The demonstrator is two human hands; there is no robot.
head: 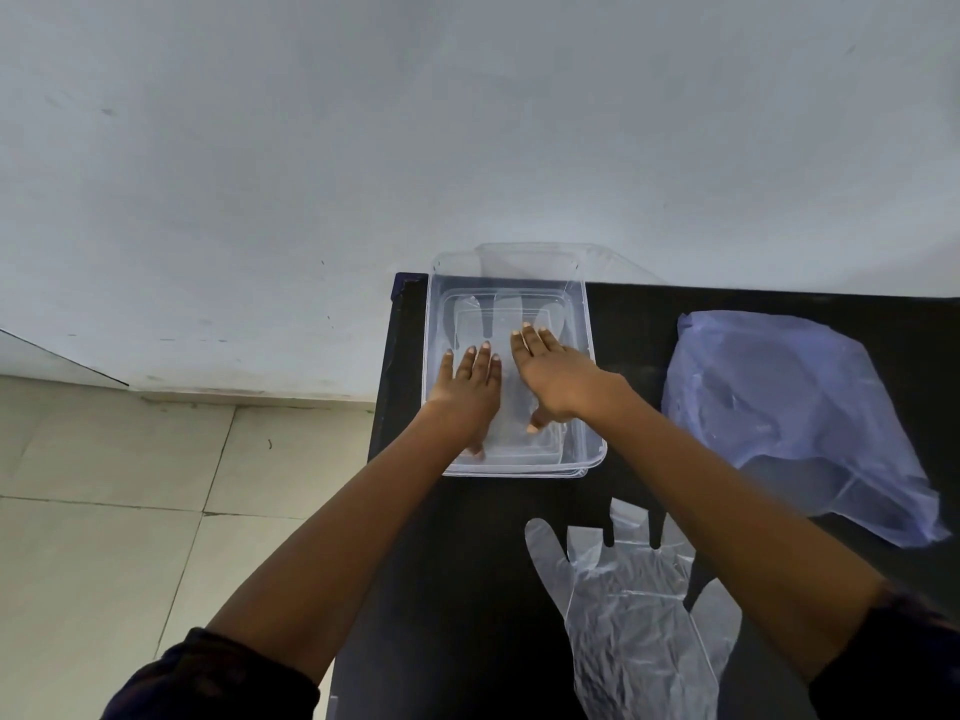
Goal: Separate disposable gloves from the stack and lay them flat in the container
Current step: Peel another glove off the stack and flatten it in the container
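A clear plastic container stands on the black table near its far left corner. A transparent glove lies flat inside it, fingers pointing away from me. My left hand and my right hand both rest palm down on that glove inside the container, fingers spread. A stack of clear disposable gloves lies on the table in front of me, between my forearms.
A crumpled pale blue plastic bag lies on the table to the right of the container. The table's left edge drops to a tiled floor. A white wall rises behind the table.
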